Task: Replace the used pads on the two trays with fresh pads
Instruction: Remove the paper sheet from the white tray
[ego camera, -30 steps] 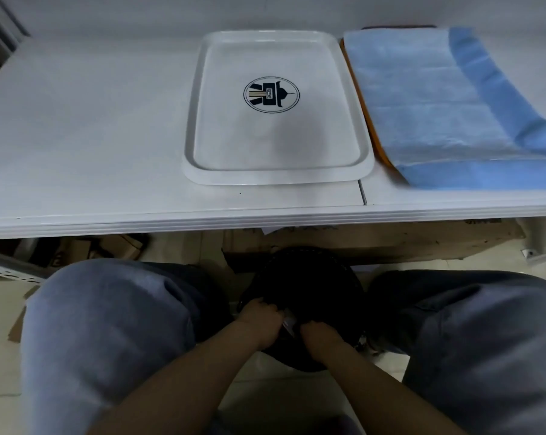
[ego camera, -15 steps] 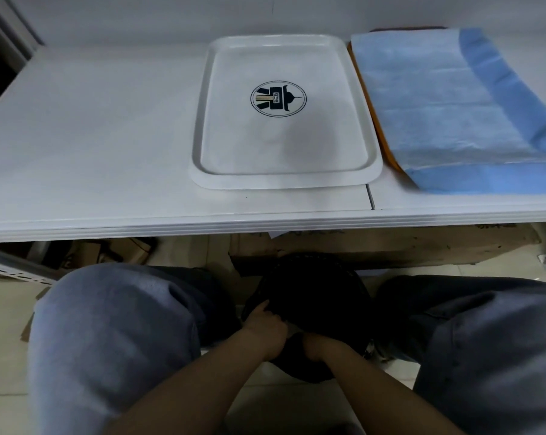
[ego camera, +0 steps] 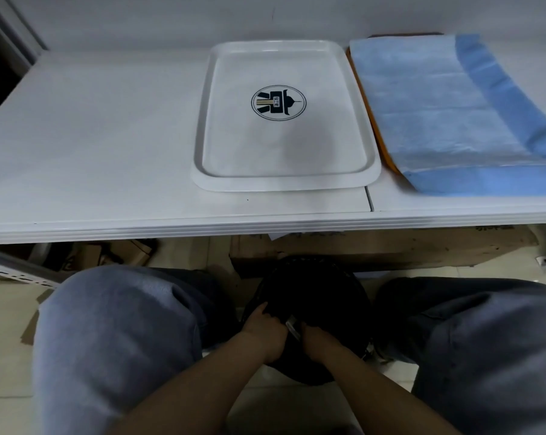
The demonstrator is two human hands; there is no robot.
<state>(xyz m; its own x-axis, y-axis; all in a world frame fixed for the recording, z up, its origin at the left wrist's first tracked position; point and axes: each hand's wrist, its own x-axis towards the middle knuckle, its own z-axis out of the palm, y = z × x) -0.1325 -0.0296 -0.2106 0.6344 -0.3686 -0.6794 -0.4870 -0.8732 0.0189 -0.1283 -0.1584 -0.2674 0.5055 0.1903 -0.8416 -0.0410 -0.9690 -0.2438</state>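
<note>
Both hands, left hand (ego camera: 265, 332) and right hand (ego camera: 317, 340), are reaching into a black bin (ego camera: 315, 296); each grip is unclear. The white tray (ego camera: 209, 127) is showing a round emblem (ego camera: 278, 102), its writing unreadable.

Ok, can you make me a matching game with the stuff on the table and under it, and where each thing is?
Things:
1. white tray
2. blue pad
3. black bin
4. cardboard box

Places:
A. on the floor between the person's knees, both hands at it
B. under the table, behind the bin
C. middle of the table, bare, with a round logo
D. right side of the table, lying over an orange tray

Pairs: 1-C, 2-D, 3-A, 4-B
</note>
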